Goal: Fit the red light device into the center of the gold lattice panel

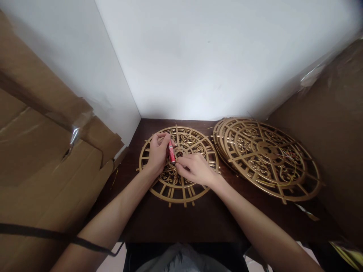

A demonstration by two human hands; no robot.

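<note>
Over the gold dial (184, 193), our left hand (158, 152) grips a red tube (171, 153); our right hand (196, 169) curls just beside it, hold unclear.

Unreadable: numeral-like strokes on gold dial (187, 149), marks on red cylinder (171, 153).

Left hand (159, 152), right hand (197, 168) and both forearms (121, 209) are bare; a grey garment (185, 260) with dark markings shows below.

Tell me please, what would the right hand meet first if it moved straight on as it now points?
Probably the red tube in the left hand; the right hand is close to the tube's lower end, though unclear depth leaves contact uncertain.
</note>
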